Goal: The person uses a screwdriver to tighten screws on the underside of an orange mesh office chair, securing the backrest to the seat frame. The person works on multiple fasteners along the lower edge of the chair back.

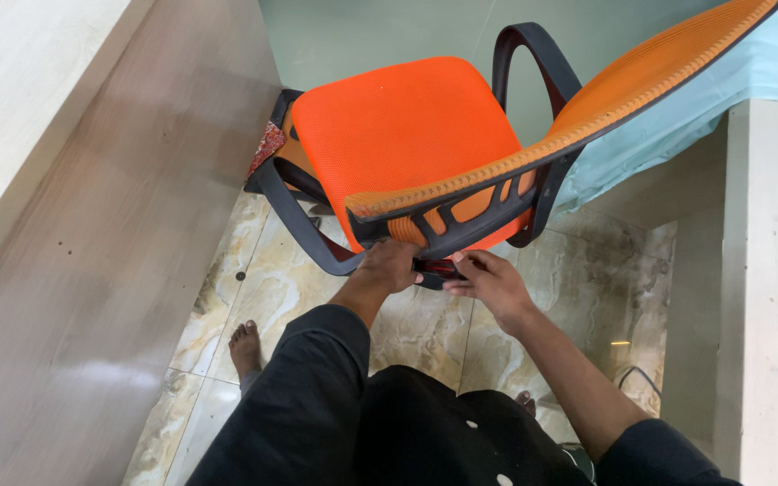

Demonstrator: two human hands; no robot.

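We observe an orange mesh office chair with a black plastic frame (407, 135) standing on the marbled beige floor tiles (263, 288), directly ahead of us and turned so its backrest faces us. The orange mesh backrest (641, 81) tilts toward us and runs up to the right; the black looped armrests (533, 63) rise on either side of the seat.

Our left hand (389, 267) sits just under the lower edge of the backrest frame, its fingers curled closed against the black plastic there; what exactly they grip is hidden by the hand itself. Our right hand (490, 279) lies just beside it, fingers partly bent, thumb and forefinger pinched toward a small dark red-and-black part (438, 268) between the two hands. We cannot tell whether the right fingers fully hold it.

Both forearms wear dark sleeves (308, 396). A bare foot (246, 346) rests on the tiles at left. A pale wooden panel (65, 225) slopes along the left; a light blue cloth (749, 81) hangs behind the chair at right.
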